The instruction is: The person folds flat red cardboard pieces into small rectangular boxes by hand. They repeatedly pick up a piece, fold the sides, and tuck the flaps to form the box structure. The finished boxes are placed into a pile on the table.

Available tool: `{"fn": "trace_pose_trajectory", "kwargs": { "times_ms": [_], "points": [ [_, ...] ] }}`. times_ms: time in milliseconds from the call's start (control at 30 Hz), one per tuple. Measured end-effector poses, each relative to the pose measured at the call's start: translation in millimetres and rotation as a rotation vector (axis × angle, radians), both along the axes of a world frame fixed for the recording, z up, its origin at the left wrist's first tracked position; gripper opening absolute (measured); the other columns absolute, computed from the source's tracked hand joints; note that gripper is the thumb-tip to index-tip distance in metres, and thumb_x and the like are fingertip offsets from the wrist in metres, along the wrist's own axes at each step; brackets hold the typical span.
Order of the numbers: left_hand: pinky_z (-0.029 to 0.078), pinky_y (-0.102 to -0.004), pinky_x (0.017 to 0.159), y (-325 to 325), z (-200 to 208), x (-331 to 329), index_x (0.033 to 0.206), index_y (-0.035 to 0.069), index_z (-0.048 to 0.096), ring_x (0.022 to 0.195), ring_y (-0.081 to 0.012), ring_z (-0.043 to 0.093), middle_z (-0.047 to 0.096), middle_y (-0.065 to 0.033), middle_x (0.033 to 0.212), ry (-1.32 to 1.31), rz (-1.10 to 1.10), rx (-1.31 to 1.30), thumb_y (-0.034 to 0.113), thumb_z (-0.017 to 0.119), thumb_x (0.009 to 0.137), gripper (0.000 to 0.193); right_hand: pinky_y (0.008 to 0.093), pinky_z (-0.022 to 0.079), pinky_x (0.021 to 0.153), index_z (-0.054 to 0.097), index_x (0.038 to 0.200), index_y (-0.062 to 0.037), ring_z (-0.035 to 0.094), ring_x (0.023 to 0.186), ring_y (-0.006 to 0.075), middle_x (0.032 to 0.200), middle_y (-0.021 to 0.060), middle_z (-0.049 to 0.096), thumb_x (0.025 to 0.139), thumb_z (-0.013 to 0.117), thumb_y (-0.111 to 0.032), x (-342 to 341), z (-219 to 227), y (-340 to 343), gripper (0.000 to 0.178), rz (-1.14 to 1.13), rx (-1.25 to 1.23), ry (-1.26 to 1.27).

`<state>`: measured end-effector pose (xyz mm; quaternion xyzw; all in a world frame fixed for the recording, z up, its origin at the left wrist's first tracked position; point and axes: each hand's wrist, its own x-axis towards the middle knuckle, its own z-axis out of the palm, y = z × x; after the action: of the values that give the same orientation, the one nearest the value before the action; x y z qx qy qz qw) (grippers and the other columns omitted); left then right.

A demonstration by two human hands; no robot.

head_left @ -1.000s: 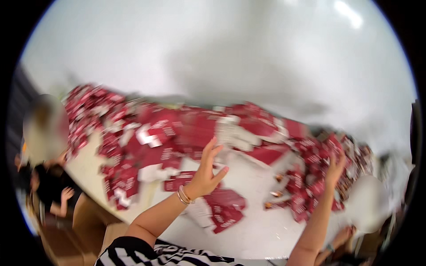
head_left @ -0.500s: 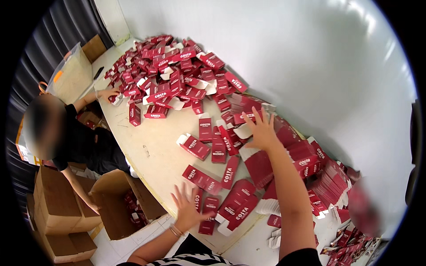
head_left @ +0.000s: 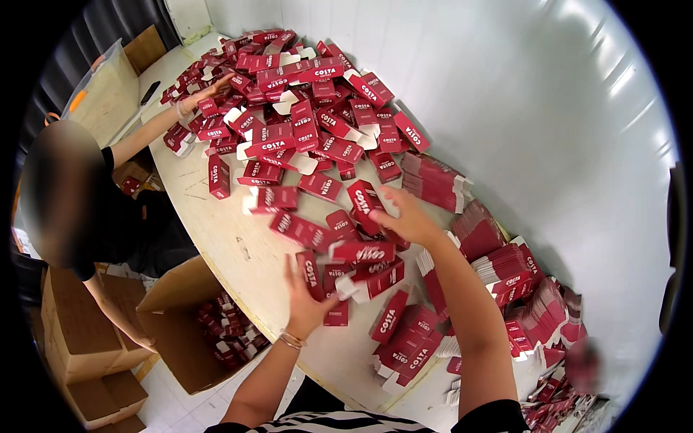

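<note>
Small red folded cartons with white lettering and white flaps lie loose on the cream table in front of me. My left hand (head_left: 302, 302) is open with fingers stretched, against the near side of several cartons; its thumb is by the white flap of a tilted carton (head_left: 382, 280). My right hand (head_left: 406, 216) is open, fingers apart, its thumb against an upright-tilted red carton (head_left: 363, 202). Another carton (head_left: 362, 252) lies between the hands. Flattened red cartons (head_left: 411, 345) lie stacked near the table's front edge.
A big heap of red cartons (head_left: 289, 108) covers the far table along the wall. Stacks of flat cartons (head_left: 505, 267) stand at right. A co-worker at left reaches one hand (head_left: 216, 88) into the heap and the other to a cardboard box (head_left: 170, 328) partly filled with cartons.
Both hands have moved; the right has come left and closer to the cartons, the left slightly up. Cartons between them are pushed together toward the heap. The co-worker's far hand has reached farther into the heap.
</note>
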<state>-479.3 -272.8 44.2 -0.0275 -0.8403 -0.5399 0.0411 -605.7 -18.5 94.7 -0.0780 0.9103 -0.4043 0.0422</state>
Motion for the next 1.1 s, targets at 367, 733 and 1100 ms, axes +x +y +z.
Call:
{"fn": "trace_pose_trajectory", "kwargs": {
  "times_ms": [367, 733, 1100],
  "points": [
    [0.017, -0.0503, 0.106, -113.4, -58.2, -168.1, 0.131, 0.013, 0.040, 0.129, -0.0452, 0.018, 0.023, -0.0265, 0.139, -0.005, 0.510, -0.470, 0.037, 0.051, 0.088, 0.051, 0.0336, 0.040, 0.092, 0.037, 0.135, -0.0092, 0.046, 0.115, 0.0244, 0.132, 0.0138, 0.041, 0.083, 0.063, -0.031, 13.1, -91.3, 22.6, 0.062, -0.415, -0.517, -0.155],
    [0.026, -0.0431, 0.101, -38.9, -49.0, -47.1, 0.125, -0.002, 0.039, 0.118, -0.0365, 0.036, 0.040, -0.0217, 0.126, -0.127, 0.295, -0.008, 0.016, 0.054, 0.086, 0.046, 0.0340, 0.047, 0.082, 0.040, 0.129, -0.0054, 0.054, 0.104, 0.0244, 0.118, 0.0141, 0.052, 0.079, 0.068, -0.024, -8.3, -81.1, -25.2, 0.061, -0.363, -0.485, -0.177],
    [0.034, -0.0380, 0.096, -38.9, -50.9, -17.6, 0.122, -0.001, 0.033, 0.112, -0.0303, 0.039, 0.035, -0.0181, 0.118, -0.125, 0.027, 0.142, 0.016, 0.074, 0.067, 0.071, 0.0313, 0.046, 0.081, 0.045, 0.121, -0.0055, 0.056, 0.095, 0.0195, 0.107, 0.0107, 0.057, 0.084, 0.062, -0.020, 41.3, -85.5, -6.4, 0.043, -0.547, -0.598, -0.217]
  ]
}}
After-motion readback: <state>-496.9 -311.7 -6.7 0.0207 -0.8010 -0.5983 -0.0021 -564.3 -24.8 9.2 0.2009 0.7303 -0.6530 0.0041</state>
